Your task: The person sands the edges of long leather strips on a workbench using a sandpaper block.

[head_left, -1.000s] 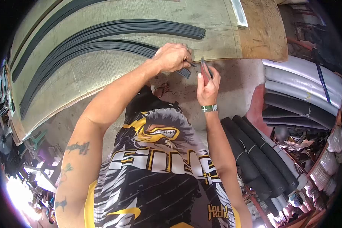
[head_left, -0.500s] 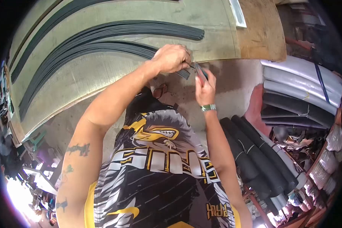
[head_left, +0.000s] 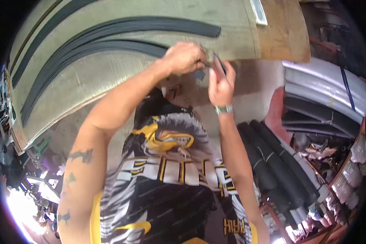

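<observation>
My left hand (head_left: 186,57) is closed around the near end of a bundle of dark grey flat strips (head_left: 110,45), at the table's front edge. The short cut end of the bundle sticks out below my fingers. My right hand (head_left: 222,85), with a watch on its wrist, grips a slim red-and-dark hand tool (head_left: 218,67). The tool points up, close beside my left fingertips. Blur hides its exact kind and whether it touches a strip.
On the pale worktable (head_left: 89,77) lie a second strip bundle (head_left: 150,25) and more strips (head_left: 40,44) behind. A metal bar (head_left: 259,12) rests at the table's right. Silver rolls (head_left: 325,81), folded dark sheets (head_left: 321,116) and black rolls (head_left: 278,166) stand to the right.
The view has shifted slightly and is more blurred. Both hands stay close together with the same holds; the tool has tilted a little and sits slightly higher.
</observation>
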The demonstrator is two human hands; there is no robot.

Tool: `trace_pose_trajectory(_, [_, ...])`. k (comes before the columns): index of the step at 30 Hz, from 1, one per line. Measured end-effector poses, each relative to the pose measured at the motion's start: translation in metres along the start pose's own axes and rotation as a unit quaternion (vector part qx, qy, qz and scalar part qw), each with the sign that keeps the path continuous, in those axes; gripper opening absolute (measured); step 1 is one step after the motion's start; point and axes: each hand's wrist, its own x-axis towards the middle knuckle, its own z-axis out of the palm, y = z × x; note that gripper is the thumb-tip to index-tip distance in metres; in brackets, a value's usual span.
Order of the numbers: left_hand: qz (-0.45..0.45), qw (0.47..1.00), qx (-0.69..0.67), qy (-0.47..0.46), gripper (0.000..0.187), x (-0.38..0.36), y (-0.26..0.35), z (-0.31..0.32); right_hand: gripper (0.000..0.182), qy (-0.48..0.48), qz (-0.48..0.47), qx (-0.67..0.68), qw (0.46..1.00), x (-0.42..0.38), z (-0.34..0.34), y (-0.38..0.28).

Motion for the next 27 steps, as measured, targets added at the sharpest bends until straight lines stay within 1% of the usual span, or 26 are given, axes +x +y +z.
trace_pose_trajectory(1, [-0.013, 1.0, -0.006, -0.02, 0.02, -0.002, 0.007, -0.001, 0.036, -0.008, -0.028, -0.028, 0.999, 0.007, 0.007, -0.004])
trace_pose_trajectory(2, [-0.024, 0.999, 0.002, -0.028, 0.02, 0.003, 0.004, -0.01, 0.036, -0.016, -0.026, -0.046, 0.998, 0.003, 0.006, -0.001])
trace_pose_trajectory(3, [0.011, 1.0, 0.007, 0.02, 0.02, 0.004, -0.006, 0.001, 0.036, -0.023, -0.031, -0.063, 0.997, -0.006, 0.009, 0.007])
trace_pose_trajectory(4, [0.045, 0.998, -0.001, 0.053, 0.02, 0.006, -0.011, 0.004, 0.038, -0.01, -0.035, -0.1, 0.994, -0.022, 0.008, 0.031])
trace_pose_trajectory(5, [0.074, 0.994, -0.012, 0.083, 0.02, 0.003, -0.013, 0.007, 0.039, -0.039, 0.013, -0.115, 0.993, -0.047, 0.007, 0.064])
trace_pose_trajectory(7, [0.066, 0.994, 0.008, 0.084, 0.019, 0.003, -0.013, 0.011, 0.039, -0.04, 0.044, -0.098, 0.993, -0.046, -0.007, 0.051])
trace_pose_trajectory(8, [0.063, 0.994, 0.021, 0.083, 0.019, 0.004, -0.017, 0.012, 0.039, -0.028, 0.017, -0.068, 0.997, -0.031, 0.0, 0.044])
trace_pose_trajectory(9, [0.037, 0.998, 0.016, 0.058, 0.019, 0.002, -0.014, 0.009, 0.039, -0.017, 0.0, -0.042, 0.999, -0.007, 0.002, 0.011])
trace_pose_trajectory(10, [0.013, 0.999, 0.005, 0.029, 0.018, 0.001, -0.005, 0.002, 0.039, -0.009, -0.011, -0.022, 1.0, 0.0, 0.003, -0.007])
trace_pose_trajectory(11, [-0.01, 1.0, 0.003, 0.008, 0.018, 0.003, -0.001, -0.006, 0.039, -0.013, -0.038, -0.039, 0.998, 0.001, 0.009, -0.004])
trace_pose_trajectory(12, [0.008, 0.999, -0.012, 0.039, 0.016, 0.004, -0.006, 0.003, 0.039, -0.016, -0.028, -0.05, 0.998, -0.002, 0.009, 0.004])
trace_pose_trajectory(13, [0.022, 0.999, -0.014, 0.043, 0.016, 0.005, -0.007, 0.003, 0.039, -0.024, -0.018, -0.059, 0.998, -0.015, 0.007, 0.018])
trace_pose_trajectory(14, [0.034, 0.998, -0.003, 0.058, 0.016, 0.005, -0.009, 0.002, 0.039, -0.046, 0.018, -0.094, 0.994, -0.031, 0.006, 0.044])
trace_pose_trajectory(15, [0.045, 0.997, 0.006, 0.068, 0.016, 0.003, -0.008, 0.003, 0.039, -0.063, 0.042, -0.111, 0.991, -0.036, -0.001, 0.047])
trace_pose_trajectory(17, [0.03, 0.998, 0.023, 0.051, 0.017, 0.003, -0.008, 0.007, 0.038, -0.04, 0.049, -0.072, 0.995, -0.045, -0.005, 0.054])
trace_pose_trajectory(19, [0.012, 0.999, 0.022, 0.021, 0.018, 0.002, -0.007, 0.013, 0.037, -0.013, 0.013, 0.026, 0.999, -0.005, 0.001, 0.0])
trace_pose_trajectory(20, [-0.002, 1.0, 0.001, 0.0, 0.018, -0.004, 0.005, 0.019, 0.037, -0.026, -0.015, -0.026, 0.999, 0.001, 0.006, -0.008])
trace_pose_trajectory(21, [-0.015, 1.0, -0.004, -0.008, 0.019, -0.001, 0.006, 0.012, 0.038, 0.002, -0.025, -0.031, 0.999, -0.003, 0.014, 0.0])
trace_pose_trajectory(22, [-0.026, 1.0, 0.001, -0.008, 0.019, 0.006, -0.001, -0.002, 0.038, -0.001, -0.009, -0.042, 0.999, -0.009, 0.014, 0.011])
trace_pose_trajectory(23, [0.038, 0.998, 0.006, 0.05, 0.019, 0.006, -0.009, 0.004, 0.038, -0.011, 0.009, -0.051, 0.999, -0.023, 0.01, 0.023])
trace_pose_trajectory(24, [0.031, 0.998, 0.003, 0.047, 0.02, 0.003, -0.007, -0.003, 0.039, -0.054, 0.043, -0.093, 0.993, -0.038, 0.005, 0.045])
trace_pose_trajectory(25, [0.026, 0.999, -0.004, 0.039, 0.02, 0.0, -0.002, -0.006, 0.039, -0.063, 0.052, -0.11, 0.991, -0.042, -0.004, 0.047])
trace_pose_trajectory(26, [0.021, 0.999, -0.005, 0.036, 0.02, 0.001, -0.001, -0.003, 0.039, -0.038, 0.038, -0.094, 0.994, -0.046, -0.006, 0.048])
trace_pose_trajectory(27, [0.017, 0.999, 0.002, 0.035, 0.02, 0.004, -0.008, -0.002, 0.039, -0.006, 0.019, -0.073, 0.997, -0.03, -0.004, 0.032])
